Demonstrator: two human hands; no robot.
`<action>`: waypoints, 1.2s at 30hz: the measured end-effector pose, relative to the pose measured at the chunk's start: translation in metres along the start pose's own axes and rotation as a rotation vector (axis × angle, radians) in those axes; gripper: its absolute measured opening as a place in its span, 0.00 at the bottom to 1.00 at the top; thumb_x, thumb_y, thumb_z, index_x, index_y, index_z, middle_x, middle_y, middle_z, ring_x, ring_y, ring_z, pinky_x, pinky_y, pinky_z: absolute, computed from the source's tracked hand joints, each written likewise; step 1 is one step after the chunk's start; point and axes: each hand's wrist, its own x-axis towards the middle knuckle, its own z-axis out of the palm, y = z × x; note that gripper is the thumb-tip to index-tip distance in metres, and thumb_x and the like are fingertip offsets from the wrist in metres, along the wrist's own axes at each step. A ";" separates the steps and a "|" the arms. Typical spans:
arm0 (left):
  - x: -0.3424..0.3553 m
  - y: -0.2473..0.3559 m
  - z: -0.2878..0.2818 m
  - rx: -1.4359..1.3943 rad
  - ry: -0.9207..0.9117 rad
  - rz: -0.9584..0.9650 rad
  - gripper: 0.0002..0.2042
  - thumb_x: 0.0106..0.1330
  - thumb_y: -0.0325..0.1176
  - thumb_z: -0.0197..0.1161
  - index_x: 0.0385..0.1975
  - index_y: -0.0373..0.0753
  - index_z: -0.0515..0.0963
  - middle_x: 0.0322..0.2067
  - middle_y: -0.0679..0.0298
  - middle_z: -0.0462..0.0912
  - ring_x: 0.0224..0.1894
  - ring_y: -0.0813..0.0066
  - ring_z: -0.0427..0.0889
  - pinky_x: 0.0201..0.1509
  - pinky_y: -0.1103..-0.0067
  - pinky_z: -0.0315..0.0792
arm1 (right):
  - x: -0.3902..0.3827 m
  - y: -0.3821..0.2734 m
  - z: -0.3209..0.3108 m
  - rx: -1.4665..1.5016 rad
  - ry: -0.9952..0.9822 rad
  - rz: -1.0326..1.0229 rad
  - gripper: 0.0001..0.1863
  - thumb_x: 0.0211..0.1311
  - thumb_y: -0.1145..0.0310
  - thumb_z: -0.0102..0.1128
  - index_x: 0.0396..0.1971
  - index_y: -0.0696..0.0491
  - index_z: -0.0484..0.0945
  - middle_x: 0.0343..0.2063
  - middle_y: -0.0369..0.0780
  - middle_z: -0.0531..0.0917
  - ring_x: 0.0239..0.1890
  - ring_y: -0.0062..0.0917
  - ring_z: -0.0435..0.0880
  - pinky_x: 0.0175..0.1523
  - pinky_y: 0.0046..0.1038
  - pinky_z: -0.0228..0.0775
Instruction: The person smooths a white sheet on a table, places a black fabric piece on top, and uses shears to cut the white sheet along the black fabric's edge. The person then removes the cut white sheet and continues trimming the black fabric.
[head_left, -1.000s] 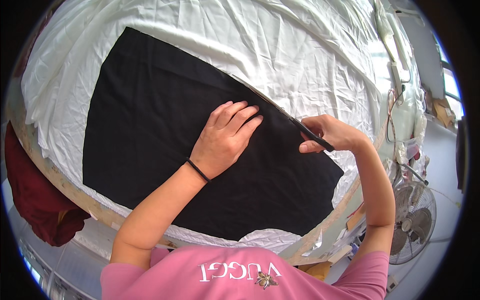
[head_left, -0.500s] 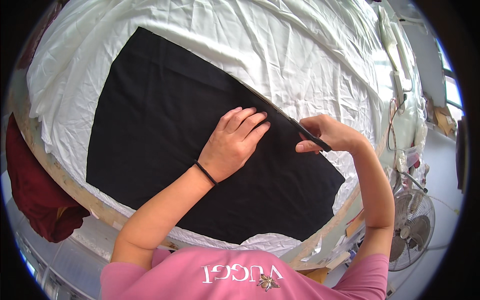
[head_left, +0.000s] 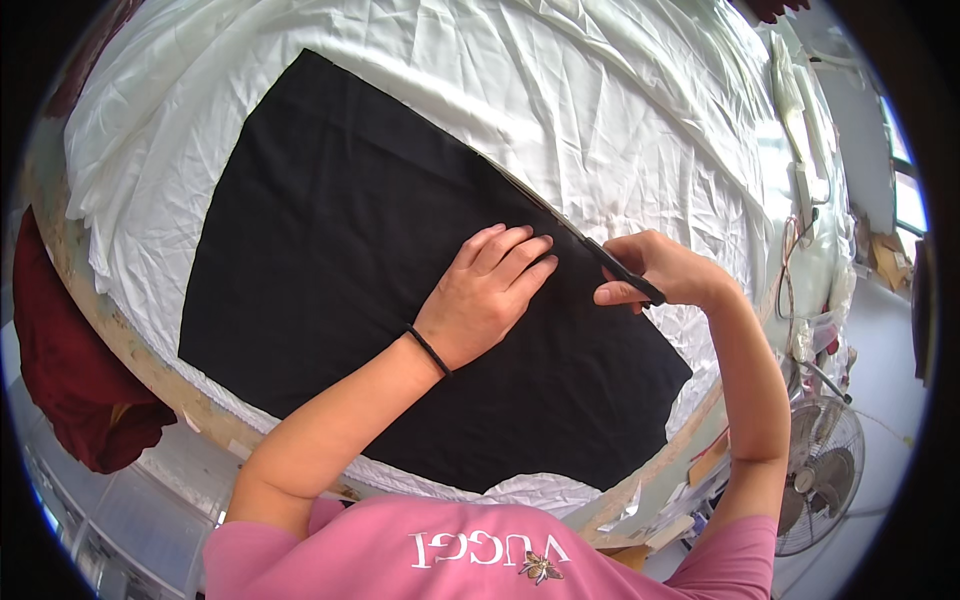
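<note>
A large black fabric piece (head_left: 330, 230) lies over crumpled white fabric (head_left: 600, 110) on the table. My left hand (head_left: 487, 285) rests flat on the black piece, palm down with fingers stretched out, close to its upper right edge. In my right hand (head_left: 665, 268) is a pair of scissors (head_left: 626, 271) with black handles. Its long blades lie along that upper right edge, pointing up and to the left. The blades look nearly closed; how far they overlap the black cloth is hard to tell.
Dark red cloth (head_left: 75, 370) hangs off the table's left side. A floor fan (head_left: 820, 475) stands at the lower right, beyond the table's edge. Cords (head_left: 787, 250) and plastic-wrapped items run along the right side.
The black fabric's upper left part appears slightly farther right, and my left hand is a little right and lower. My right hand keeps the scissors at nearly the same place.
</note>
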 end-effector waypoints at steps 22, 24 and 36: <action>-0.004 -0.002 0.003 0.009 -0.004 -0.001 0.15 0.54 0.27 0.61 0.44 0.40 0.77 0.50 0.66 0.73 0.56 0.69 0.68 0.60 0.69 0.63 | 0.019 -0.014 -0.002 0.032 -0.053 -0.132 0.28 0.49 0.44 0.66 0.24 0.58 0.75 0.15 0.34 0.75 0.18 0.18 0.76 0.24 0.20 0.64; -0.004 -0.002 0.005 0.001 0.000 -0.002 0.15 0.54 0.27 0.61 0.43 0.40 0.77 0.50 0.66 0.73 0.56 0.69 0.68 0.60 0.69 0.63 | 0.021 -0.016 -0.003 0.020 -0.048 -0.119 0.28 0.49 0.44 0.66 0.24 0.58 0.75 0.15 0.34 0.75 0.18 0.18 0.76 0.25 0.21 0.65; -0.004 -0.001 0.003 0.005 0.011 -0.004 0.14 0.55 0.28 0.60 0.42 0.39 0.77 0.50 0.66 0.73 0.56 0.69 0.68 0.60 0.68 0.63 | 0.023 -0.036 -0.008 0.030 -0.087 -0.113 0.29 0.49 0.42 0.65 0.27 0.58 0.76 0.16 0.34 0.75 0.20 0.18 0.76 0.27 0.21 0.66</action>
